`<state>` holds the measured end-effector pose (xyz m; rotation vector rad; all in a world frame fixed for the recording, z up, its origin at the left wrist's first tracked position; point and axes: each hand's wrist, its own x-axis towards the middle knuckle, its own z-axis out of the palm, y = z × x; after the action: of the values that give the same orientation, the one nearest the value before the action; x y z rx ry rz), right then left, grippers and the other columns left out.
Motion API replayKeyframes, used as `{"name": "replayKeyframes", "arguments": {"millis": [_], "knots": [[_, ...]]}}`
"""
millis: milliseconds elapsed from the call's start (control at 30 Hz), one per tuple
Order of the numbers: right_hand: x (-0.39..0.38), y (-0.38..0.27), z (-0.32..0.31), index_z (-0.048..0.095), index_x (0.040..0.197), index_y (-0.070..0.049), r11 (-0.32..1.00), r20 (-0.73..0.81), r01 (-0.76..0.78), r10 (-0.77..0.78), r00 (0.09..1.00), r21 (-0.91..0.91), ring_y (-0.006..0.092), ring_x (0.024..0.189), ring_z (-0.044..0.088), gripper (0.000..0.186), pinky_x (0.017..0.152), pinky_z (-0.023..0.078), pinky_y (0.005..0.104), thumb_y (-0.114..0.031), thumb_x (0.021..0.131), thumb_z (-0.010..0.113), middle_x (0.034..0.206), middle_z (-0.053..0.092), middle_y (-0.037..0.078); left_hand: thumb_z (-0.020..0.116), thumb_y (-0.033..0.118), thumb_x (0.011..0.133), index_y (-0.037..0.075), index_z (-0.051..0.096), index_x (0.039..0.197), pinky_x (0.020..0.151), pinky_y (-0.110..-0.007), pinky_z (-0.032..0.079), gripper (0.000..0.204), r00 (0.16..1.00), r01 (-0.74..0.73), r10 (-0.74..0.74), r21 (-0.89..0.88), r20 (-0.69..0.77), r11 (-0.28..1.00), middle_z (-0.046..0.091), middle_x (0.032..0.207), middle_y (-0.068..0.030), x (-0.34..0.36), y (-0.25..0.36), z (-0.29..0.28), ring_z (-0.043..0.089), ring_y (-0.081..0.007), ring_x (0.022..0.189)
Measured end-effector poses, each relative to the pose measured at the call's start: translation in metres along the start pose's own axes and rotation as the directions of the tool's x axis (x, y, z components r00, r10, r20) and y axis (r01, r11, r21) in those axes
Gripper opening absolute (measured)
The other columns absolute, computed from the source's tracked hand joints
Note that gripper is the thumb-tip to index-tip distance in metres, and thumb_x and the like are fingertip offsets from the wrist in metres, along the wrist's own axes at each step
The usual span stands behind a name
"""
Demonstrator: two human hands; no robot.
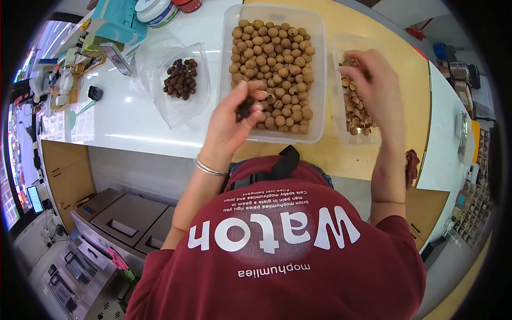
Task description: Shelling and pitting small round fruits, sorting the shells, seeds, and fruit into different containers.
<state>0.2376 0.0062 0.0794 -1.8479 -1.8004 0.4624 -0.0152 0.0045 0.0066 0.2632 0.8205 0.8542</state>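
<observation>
My left hand [234,114] is over the near left part of a clear plastic box [319,80] full of round brown dried longans [280,58]. Its fingers curl around dark peeled dried longans [245,109]. My right hand [376,80] reaches over a smaller clear bin [368,140] on the right, which holds broken longan shells [356,109]. Thumb and fingers there are curved with a gap between them, and I make out nothing held. Left of the big box, a pile of dark peeled longans [180,80] rests on a clear plastic bag [184,114].
A phone [116,57] leans on the white counter near a turquoise box [118,20] and a white tub [154,10]. Farther left lies a pale green stick-like tool [80,114]. The boxes stand across a white and wood-coloured tabletop [413,96]. Drawers [125,221] sit below left.
</observation>
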Motion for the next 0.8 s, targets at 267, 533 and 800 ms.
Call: {"name": "replayKeyframes", "arguments": {"millis": [267,533,800], "knots": [[0.005,0.004,0.062,0.059,0.091,-0.003,0.903,0.454,0.428,-0.401,0.796,0.048,0.0269,0.092,0.056,0.018,0.073,0.047,0.0379,-0.011,0.075,0.058,0.089,0.057,0.011,0.047,0.026,0.090,0.012,0.038,0.129,0.046,-0.016,0.031,0.042,0.994,-0.095,0.096,-0.018,0.049,0.995,0.051,0.077,-0.0005,-0.006,0.022,0.001,0.038,-0.0068,0.056],[0.031,-0.001,0.128,0.062,0.072,-0.003,0.718,0.680,0.668,-0.391,0.621,-0.198,0.0286,0.079,0.060,0.009,0.065,0.050,0.0375,-0.008,0.071,0.056,0.082,0.058,0.014,0.050,0.022,0.089,0.005,0.040,0.125,0.047,-0.017,0.032,0.041,0.994,-0.082,0.081,0.010,0.075,0.997,0.053,0.079,-0.0022,-0.007,0.022,-0.010,0.040,-0.0071,0.058],[0.021,0.021,-0.041,0.060,0.086,-0.004,0.883,0.308,0.129,0.019,0.951,-0.451,0.0272,0.080,0.056,0.017,0.068,0.044,0.0368,-0.016,0.074,0.061,0.084,0.058,0.010,0.046,0.026,0.091,0.002,0.045,0.120,0.045,-0.016,0.031,0.038,0.987,-0.160,0.159,-0.053,-0.013,0.986,0.050,0.076,-0.0022,-0.017,0.038,-0.016,0.038,-0.0070,0.057]]}}
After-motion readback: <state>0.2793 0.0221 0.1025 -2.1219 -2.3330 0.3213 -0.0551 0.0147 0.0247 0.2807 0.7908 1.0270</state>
